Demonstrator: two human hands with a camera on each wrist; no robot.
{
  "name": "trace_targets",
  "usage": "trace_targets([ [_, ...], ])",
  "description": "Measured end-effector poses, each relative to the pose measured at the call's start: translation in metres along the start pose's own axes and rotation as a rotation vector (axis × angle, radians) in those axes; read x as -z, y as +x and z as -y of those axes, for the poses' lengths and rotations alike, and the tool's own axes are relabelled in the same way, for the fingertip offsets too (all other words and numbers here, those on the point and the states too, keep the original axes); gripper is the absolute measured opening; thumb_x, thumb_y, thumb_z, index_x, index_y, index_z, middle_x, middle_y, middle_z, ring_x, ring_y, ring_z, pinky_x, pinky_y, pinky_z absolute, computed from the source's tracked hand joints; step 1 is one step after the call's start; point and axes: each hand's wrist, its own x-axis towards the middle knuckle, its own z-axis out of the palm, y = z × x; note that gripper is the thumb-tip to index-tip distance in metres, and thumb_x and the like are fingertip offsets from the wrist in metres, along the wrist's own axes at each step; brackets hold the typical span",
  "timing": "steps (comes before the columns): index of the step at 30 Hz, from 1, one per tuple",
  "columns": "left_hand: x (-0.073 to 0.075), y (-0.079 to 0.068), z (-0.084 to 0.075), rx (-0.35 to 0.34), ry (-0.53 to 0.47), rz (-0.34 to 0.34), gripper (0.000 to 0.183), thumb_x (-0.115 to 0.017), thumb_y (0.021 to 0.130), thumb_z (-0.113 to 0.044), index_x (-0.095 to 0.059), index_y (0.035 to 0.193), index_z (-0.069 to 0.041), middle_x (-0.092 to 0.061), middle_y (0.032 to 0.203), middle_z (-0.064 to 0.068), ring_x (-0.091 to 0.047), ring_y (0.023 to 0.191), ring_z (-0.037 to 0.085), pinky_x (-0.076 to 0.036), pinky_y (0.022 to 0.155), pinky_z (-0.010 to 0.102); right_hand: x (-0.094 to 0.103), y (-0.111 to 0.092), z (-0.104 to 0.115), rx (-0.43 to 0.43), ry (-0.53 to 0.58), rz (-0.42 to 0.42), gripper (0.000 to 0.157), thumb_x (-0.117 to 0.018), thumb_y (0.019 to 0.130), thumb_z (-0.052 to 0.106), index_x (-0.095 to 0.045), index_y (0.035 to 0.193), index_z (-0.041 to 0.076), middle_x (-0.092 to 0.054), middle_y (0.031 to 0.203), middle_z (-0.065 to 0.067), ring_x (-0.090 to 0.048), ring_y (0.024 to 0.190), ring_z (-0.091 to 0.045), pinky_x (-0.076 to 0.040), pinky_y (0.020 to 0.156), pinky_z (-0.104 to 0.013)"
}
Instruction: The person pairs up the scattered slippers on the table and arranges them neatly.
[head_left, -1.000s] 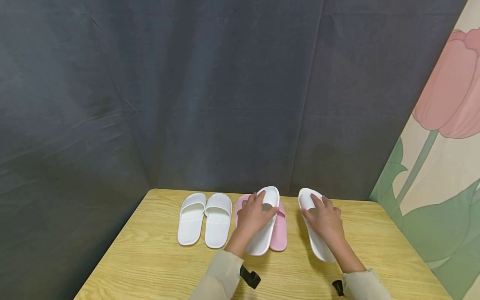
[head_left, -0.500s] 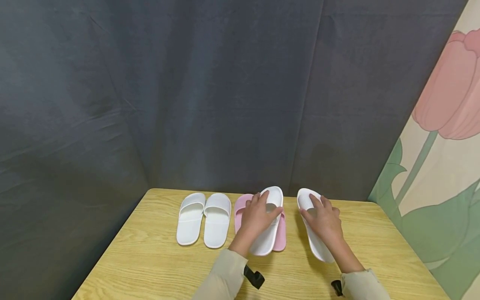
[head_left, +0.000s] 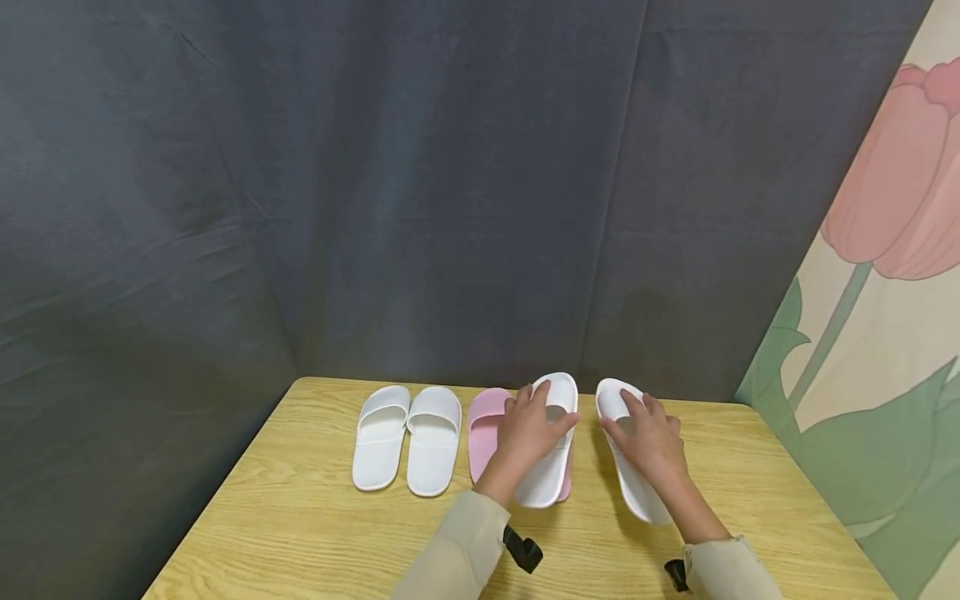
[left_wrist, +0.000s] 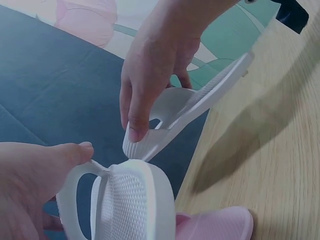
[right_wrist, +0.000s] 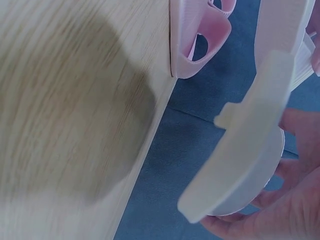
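Observation:
My left hand (head_left: 527, 432) grips a white slipper (head_left: 542, 485) by its strap, above the right one of two pink slippers (head_left: 483, 442) and largely covering it. In the left wrist view the thumb of my left hand (left_wrist: 30, 182) lies on the strap of that white slipper (left_wrist: 127, 200). To the right, my right hand (head_left: 651, 440) holds another white slipper (head_left: 641, 493) at its strap, toe angled left and raised off the table. The right wrist view shows this slipper (right_wrist: 245, 140) edge-on, with fingers of the right hand (right_wrist: 295, 195) around its strap side.
Two white slippers (head_left: 380, 450) lie side by side on the left of the wooden table (head_left: 300, 517). A dark curtain (head_left: 450, 208) hangs behind the table's back edge. A wall with a painted tulip (head_left: 885, 200) stands at the right.
My left hand has moved right with its white slipper, uncovering more of the left pink slipper and covering more of the right one. My right hand has barely moved.

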Motion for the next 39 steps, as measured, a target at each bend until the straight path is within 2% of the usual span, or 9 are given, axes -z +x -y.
trace_targets([
  [8,-0.009,0.006,-0.011,0.004,0.035,0.015,0.076,-0.066,0.089,-0.061,-0.047,0.152,-0.021,-0.050,0.149,0.014,-0.052,0.126,0.037,-0.049,0.095,0.049,0.000,0.002,-0.009,0.010,-0.004,-0.021,0.068,-0.065,0.097,0.041,-0.044,0.149,0.003,-0.033,0.150,-0.039,-0.040,0.119,-0.069,-0.043,0.088,-0.075],
  [15,-0.013,0.015,-0.019,0.017,0.099,0.023,0.077,-0.064,0.089,-0.065,-0.047,0.151,-0.024,-0.053,0.145,0.010,-0.055,0.123,0.034,-0.050,0.092,0.048,0.001,0.005,-0.017,-0.009,-0.007,-0.013,0.069,-0.065,0.096,0.043,-0.044,0.149,0.003,-0.033,0.150,-0.039,-0.039,0.119,-0.069,-0.041,0.090,-0.075],
  [18,-0.015,0.018,-0.023,0.022,0.108,0.032,0.077,-0.063,0.089,-0.066,-0.047,0.151,-0.025,-0.053,0.144,0.009,-0.054,0.123,0.033,-0.048,0.095,0.048,0.003,0.008,-0.019,-0.004,-0.009,-0.012,0.069,-0.064,0.097,0.043,-0.044,0.149,0.002,-0.033,0.149,-0.039,-0.039,0.120,-0.069,-0.040,0.091,-0.074],
  [23,-0.022,0.021,-0.028,0.011,0.102,0.042,0.076,-0.064,0.089,-0.066,-0.048,0.150,-0.024,-0.054,0.143,0.010,-0.054,0.122,0.034,-0.050,0.092,0.048,0.006,0.010,-0.022,0.015,-0.004,-0.030,0.067,-0.064,0.097,0.040,-0.046,0.147,0.000,-0.035,0.147,-0.041,-0.040,0.120,-0.069,-0.039,0.091,-0.073],
  [31,-0.033,0.025,-0.037,0.061,0.084,0.037,0.076,-0.064,0.088,-0.068,-0.050,0.149,-0.025,-0.057,0.138,0.008,-0.057,0.118,0.032,-0.051,0.078,0.052,0.010,0.017,-0.027,-0.013,0.008,0.004,0.070,-0.064,0.097,0.043,-0.044,0.149,0.001,-0.033,0.148,-0.041,-0.038,0.121,-0.068,-0.037,0.092,-0.073],
  [39,-0.044,0.028,-0.041,0.066,0.031,0.017,0.074,-0.066,0.088,-0.065,-0.052,0.147,-0.022,-0.059,0.135,0.010,-0.057,0.116,0.033,-0.050,0.083,0.049,0.011,0.021,-0.035,-0.044,0.020,0.022,0.073,-0.065,0.096,0.045,-0.044,0.149,0.001,-0.031,0.149,-0.040,-0.037,0.122,-0.068,-0.036,0.094,-0.072],
])
